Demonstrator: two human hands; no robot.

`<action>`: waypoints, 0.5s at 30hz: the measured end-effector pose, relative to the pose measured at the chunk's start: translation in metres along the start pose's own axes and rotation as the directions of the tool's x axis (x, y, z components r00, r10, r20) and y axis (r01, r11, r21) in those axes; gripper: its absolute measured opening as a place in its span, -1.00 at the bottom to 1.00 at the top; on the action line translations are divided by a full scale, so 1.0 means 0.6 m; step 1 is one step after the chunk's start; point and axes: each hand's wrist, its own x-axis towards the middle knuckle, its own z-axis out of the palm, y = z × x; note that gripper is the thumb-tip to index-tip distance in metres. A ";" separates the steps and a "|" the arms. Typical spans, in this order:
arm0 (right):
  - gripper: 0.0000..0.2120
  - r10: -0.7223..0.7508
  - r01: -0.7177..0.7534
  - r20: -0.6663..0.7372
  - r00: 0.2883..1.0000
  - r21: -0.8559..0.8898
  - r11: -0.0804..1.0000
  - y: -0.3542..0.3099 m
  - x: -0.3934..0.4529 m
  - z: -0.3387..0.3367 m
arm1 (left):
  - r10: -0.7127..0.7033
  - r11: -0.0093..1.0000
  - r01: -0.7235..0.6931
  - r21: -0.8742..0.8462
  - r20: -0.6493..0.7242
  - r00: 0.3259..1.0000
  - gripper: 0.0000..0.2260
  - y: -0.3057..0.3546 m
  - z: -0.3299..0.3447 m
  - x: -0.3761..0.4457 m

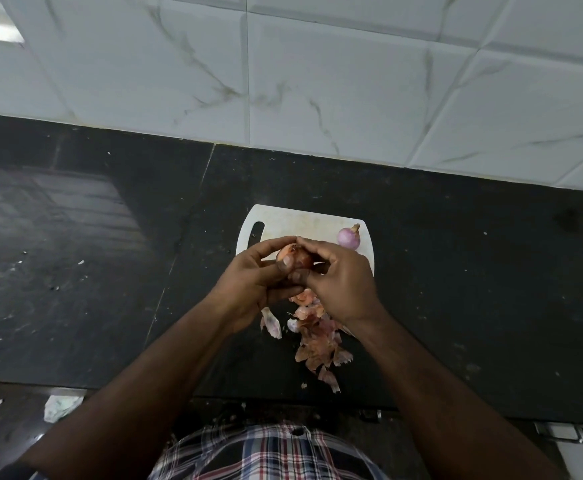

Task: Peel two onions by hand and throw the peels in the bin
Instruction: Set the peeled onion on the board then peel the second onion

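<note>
My left hand point(253, 280) grips a brown-skinned onion point(297, 258) above the near part of a white cutting board point(293, 220), with its thumb on the skin. My right hand point(338, 285) curls over the same onion from the right, fingertips pinching at its top. A second onion point(348, 237), pale purple and smooth with a short stem, lies on the board's far right corner. A pile of loose pink and brown peels point(317, 341) lies on the black counter below my hands. No bin is in view.
The black stone counter point(110, 271) runs left and right, backed by a white marble-tiled wall point(317, 81). A crumpled pale scrap point(62, 407) lies beyond the counter's front edge at lower left. My checked shirt point(276, 452) fills the bottom centre.
</note>
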 end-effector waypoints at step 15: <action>-0.74 -0.146 0.156 -0.236 0.961 0.026 0.987 0.021 0.004 0.023 | 0.088 0.996 -0.090 -0.001 -0.205 0.975 -0.77 -0.020 0.020 0.003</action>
